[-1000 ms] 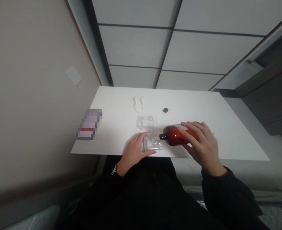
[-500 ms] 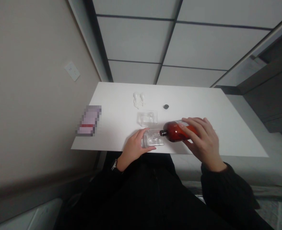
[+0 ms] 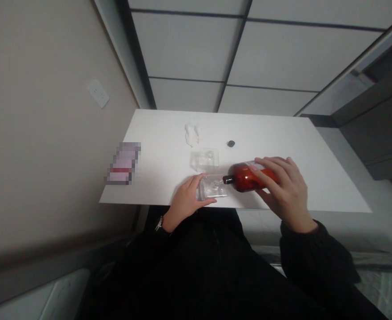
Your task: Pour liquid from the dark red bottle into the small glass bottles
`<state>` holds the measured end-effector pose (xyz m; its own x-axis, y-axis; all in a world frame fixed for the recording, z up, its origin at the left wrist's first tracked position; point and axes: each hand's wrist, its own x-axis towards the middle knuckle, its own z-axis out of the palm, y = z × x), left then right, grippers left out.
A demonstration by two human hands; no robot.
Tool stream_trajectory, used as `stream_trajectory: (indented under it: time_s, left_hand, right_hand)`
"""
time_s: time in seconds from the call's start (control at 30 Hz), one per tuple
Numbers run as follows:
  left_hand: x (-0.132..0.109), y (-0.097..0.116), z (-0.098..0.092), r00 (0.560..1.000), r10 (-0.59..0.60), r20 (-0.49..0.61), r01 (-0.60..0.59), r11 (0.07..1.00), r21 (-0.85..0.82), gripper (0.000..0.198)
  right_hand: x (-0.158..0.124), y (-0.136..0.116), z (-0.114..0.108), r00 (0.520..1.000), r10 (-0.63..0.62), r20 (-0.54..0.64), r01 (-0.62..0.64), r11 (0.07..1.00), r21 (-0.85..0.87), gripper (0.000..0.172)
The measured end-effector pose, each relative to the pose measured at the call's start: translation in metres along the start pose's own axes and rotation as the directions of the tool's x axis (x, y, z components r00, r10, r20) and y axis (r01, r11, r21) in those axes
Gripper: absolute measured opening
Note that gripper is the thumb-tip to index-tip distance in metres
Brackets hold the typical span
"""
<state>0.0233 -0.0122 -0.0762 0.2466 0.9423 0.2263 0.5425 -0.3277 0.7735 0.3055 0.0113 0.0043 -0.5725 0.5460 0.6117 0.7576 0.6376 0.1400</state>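
Note:
My left hand (image 3: 186, 198) grips a clear plastic container (image 3: 216, 192) at the table's front edge, thumb on the near side and fingers on the far side. My right hand (image 3: 284, 186) is wrapped around a reddish-brown bottle (image 3: 244, 178) with a pale label. The bottle lies tilted nearly on its side, its dark open neck pointing left over the container's right part. Something clear and shiny shows inside the container; whether it is liquid, I cannot tell. Just behind it sits a second clear plastic piece (image 3: 205, 161), possibly a lid. A small dark cap (image 3: 231, 143) rests farther back.
A white table (image 3: 282, 133) stands against a panelled partition. Crumpled white material (image 3: 192, 134) lies near its back. At the left edge is a pixelated pinkish item (image 3: 124, 162). A wall with a socket (image 3: 98, 93) rises on the left.
The head view has tilted slightly, so everything sits a little higher in the picture. The bottle's neck has shifted very slightly right relative to the container. Both grips are unchanged.

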Motion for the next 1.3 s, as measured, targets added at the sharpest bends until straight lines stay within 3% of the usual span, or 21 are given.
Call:
stream_trajectory:
  time_s: [0.93,1.3]
  left_hand:
    - [-0.0018,-0.0057,0.0028,0.999,0.03,-0.018,-0.03,1.0,-0.005,0.076]
    - [-0.0017,-0.0062,0.0038,1.0,0.021,-0.011,-0.021,1.0,-0.004,0.076]
  right_hand:
    - [0.0021,0.0026,-0.0022,1.0,-0.022,-0.005,0.022,1.0,-0.011,0.081]
    - [0.0011,0.0031,-0.0022,1.0,-0.002,0.017,0.002,1.0,0.003,0.087]
